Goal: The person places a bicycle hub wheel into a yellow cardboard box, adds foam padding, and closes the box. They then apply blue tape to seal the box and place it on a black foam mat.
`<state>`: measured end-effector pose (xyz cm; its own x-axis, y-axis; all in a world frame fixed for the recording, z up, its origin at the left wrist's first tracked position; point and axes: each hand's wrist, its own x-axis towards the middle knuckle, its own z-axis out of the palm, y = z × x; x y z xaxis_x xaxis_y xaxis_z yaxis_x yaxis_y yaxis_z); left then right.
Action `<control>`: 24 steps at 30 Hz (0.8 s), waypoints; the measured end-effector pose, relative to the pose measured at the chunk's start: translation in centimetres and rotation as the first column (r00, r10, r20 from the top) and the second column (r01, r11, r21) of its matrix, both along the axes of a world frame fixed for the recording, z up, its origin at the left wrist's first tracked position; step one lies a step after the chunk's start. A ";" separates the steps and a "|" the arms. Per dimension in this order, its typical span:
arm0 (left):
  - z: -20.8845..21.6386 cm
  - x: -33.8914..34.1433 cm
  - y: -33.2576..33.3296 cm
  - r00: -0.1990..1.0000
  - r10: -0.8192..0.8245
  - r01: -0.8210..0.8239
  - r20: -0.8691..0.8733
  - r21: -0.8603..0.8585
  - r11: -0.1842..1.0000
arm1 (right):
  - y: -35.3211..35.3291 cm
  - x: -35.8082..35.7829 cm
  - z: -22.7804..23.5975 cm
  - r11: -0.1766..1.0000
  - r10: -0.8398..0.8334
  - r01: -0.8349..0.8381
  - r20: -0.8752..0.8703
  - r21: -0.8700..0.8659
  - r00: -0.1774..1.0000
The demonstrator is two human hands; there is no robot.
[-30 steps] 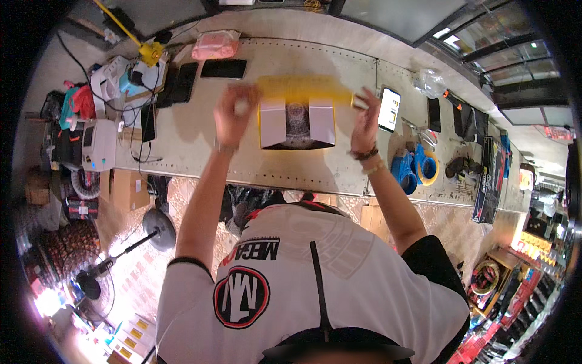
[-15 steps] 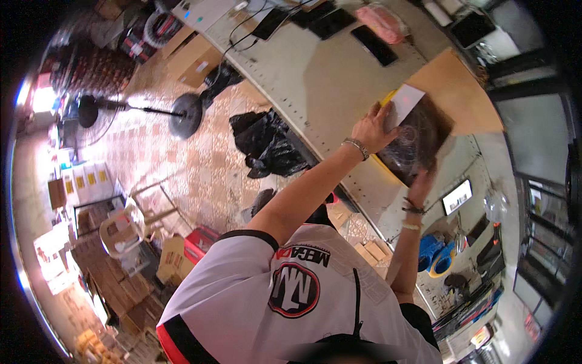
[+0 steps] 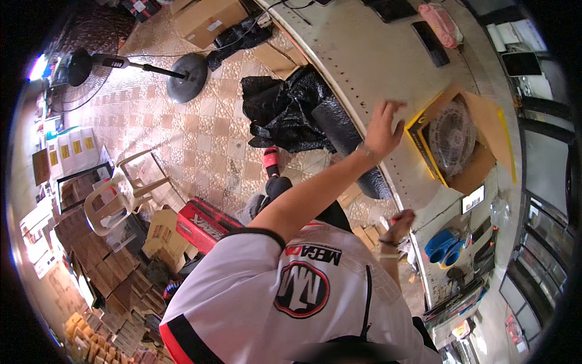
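Note:
An opened cardboard box with yellow edges point(image 3: 418, 128) stands on the table, its brown flap folded out to the right. Inside lies a round, patterned disc-like thing under clear plastic point(image 3: 451, 138); its exact kind does not show. My left hand point(image 3: 384, 130) hovers over the table just left of the box, fingers apart, holding nothing visible and not touching the box. Lower down, my right hand point(image 3: 398, 226) is off the box near the table's front edge. Its fingers look bent and partly blurred, so whether they are closed is unclear.
Black bubble wrap point(image 3: 291, 109) and a dark roll point(image 3: 345, 127) are beside the table edge. A pink wrapped bundle point(image 3: 441, 25) and a phone point(image 3: 431, 43) lie farther back. Blue tape rolls point(image 3: 441, 246) sit to the right. A standing fan point(image 3: 187, 79) and plastic chair point(image 3: 118, 197) occupy the floor.
Both hands have come away from the box, the right one drawn back toward me. The white card under my left hand no longer shows, and the disc-like thing is uncovered. My view has shifted.

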<state>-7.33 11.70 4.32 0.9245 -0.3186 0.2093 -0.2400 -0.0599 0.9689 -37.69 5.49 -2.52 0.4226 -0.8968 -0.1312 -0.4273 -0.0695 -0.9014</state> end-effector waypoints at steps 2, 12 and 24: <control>-2.3 -2.3 5.8 0.998 -0.058 0.058 0.013 -0.027 0.998 | 6.6 -0.8 -2.4 0.944 0.140 -0.117 -0.052 0.310 0.989; -27.5 -2.3 41.7 0.817 0.416 0.214 -0.400 0.879 0.426 | 23.4 18.2 -26.0 0.767 0.638 -0.614 -0.329 0.186 0.697; -30.3 -6.3 45.9 0.798 0.461 0.166 -0.389 0.876 0.452 | 36.7 56.3 -56.2 0.212 0.818 -0.944 -0.574 0.253 0.030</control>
<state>-13.59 57.58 -25.93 0.8060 0.1220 -0.5792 0.3603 -0.8775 0.3165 18.58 42.21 -58.69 0.8159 0.0851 -0.5719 -0.2439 -0.8462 -0.4738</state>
